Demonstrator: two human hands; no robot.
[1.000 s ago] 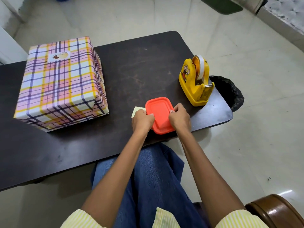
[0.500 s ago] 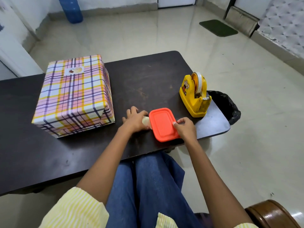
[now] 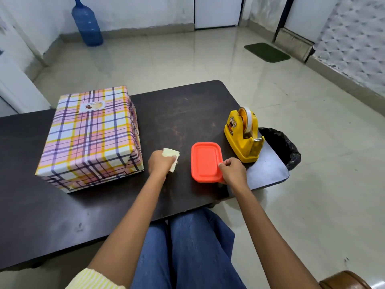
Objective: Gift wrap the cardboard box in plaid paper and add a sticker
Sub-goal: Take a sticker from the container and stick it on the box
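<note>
— Two hands at work, nearest first: gripping a pale paper slip (image 3: 171, 154) with the left hand (image 3: 160, 165), fingers curled round it, over the dark table (image 3: 187, 109).
— And pinching the near right edge of the orange container (image 3: 205, 161) with the right hand (image 3: 232, 172).
— Further back, left: cardboard box (image 3: 91, 138) on the table, covered in plaid paper (image 3: 93, 165), sticker (image 3: 91, 105) on top.
— Right: yellow tape dispenser (image 3: 243, 136) beside the black bin (image 3: 281, 147). Beyond, blue bottle (image 3: 87, 24) by the wall.
</note>
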